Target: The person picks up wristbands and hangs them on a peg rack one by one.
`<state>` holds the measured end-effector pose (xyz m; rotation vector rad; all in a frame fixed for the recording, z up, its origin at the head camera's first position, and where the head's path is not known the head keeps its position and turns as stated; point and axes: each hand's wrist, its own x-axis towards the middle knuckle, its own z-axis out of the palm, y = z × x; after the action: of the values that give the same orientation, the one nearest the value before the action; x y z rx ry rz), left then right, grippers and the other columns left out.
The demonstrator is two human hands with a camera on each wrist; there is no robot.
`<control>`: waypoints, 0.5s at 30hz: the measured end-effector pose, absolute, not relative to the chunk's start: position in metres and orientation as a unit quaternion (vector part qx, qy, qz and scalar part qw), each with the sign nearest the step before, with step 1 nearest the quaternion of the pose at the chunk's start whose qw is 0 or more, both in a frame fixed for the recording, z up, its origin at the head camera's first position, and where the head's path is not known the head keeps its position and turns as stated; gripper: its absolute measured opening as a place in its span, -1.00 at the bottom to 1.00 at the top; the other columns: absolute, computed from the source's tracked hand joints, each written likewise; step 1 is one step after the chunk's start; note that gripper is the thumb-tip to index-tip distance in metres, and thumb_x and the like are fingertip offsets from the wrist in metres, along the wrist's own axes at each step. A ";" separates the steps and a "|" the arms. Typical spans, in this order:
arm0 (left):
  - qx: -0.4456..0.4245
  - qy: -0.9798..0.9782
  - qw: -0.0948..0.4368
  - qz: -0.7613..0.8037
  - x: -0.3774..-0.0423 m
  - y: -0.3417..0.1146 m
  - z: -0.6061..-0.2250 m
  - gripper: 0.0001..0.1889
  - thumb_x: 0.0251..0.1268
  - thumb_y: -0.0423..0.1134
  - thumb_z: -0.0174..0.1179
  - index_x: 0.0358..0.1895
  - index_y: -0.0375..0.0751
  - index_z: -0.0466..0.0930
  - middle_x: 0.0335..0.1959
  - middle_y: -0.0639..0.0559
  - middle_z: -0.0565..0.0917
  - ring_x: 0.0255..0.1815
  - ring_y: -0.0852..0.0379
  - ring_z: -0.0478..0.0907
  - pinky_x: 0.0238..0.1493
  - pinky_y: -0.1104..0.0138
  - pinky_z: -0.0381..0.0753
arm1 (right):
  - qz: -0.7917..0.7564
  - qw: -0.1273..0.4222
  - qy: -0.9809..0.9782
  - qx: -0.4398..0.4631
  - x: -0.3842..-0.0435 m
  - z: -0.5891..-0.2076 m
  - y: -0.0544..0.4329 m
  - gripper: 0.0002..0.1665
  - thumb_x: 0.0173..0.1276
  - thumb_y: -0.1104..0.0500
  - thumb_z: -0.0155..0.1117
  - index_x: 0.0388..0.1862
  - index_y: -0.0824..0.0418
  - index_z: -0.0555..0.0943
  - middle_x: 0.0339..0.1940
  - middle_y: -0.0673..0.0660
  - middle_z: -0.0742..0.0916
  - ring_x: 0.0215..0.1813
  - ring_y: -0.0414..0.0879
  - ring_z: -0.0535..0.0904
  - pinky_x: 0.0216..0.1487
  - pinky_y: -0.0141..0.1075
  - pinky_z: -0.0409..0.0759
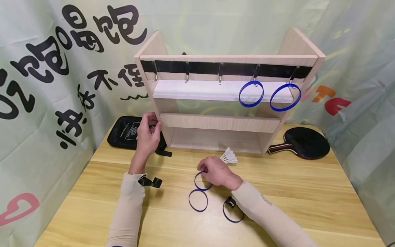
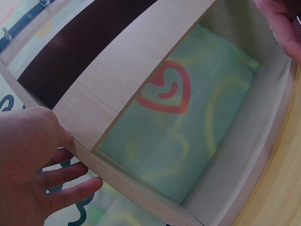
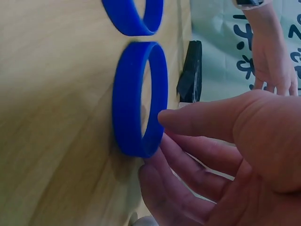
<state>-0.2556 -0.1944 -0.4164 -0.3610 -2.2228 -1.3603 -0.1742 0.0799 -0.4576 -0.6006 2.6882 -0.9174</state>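
My right hand (image 1: 217, 173) pinches the edge of a blue wristband (image 3: 127, 101) at the tabletop, thumb on one side and fingers on the other. A second blue wristband (image 1: 198, 200) lies against it, and a third wristband (image 1: 233, 221) lies by the right wrist. My left hand (image 1: 148, 135) is at the left side panel of a light wooden shelf rack (image 1: 219, 122), its fingers (image 2: 70, 195) extended along the panel's outer side. On the rack's hooks hang two more blue wristbands, one (image 1: 240, 99) beside the other (image 1: 271, 103); three hooks to the left hold nothing.
A black zip case (image 1: 121, 133) lies behind my left hand. A white shuttlecock (image 1: 229, 156) is just beyond my right hand. To the rack's right lies a black table tennis bat (image 1: 308, 143). Printed curtains (image 1: 355, 68) surround the wooden table (image 1: 172, 223).
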 end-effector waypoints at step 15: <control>-0.133 -0.818 0.247 -0.502 -0.257 -0.196 -0.417 -0.66 0.63 -0.40 0.20 0.32 -0.42 0.45 0.14 -0.33 0.64 0.10 -0.16 0.69 -0.13 0.57 0.65 | -0.339 0.136 0.910 -0.199 -0.174 -0.459 0.085 -0.87 0.37 0.42 0.46 -0.21 0.23 0.82 -0.34 0.05 0.82 -0.30 -0.21 0.68 -0.19 -0.36 0.70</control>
<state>-0.2565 -0.1957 -0.4172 -0.3619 -2.2302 -1.3692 -0.1740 0.0849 -0.4592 -0.5761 2.6344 -0.9815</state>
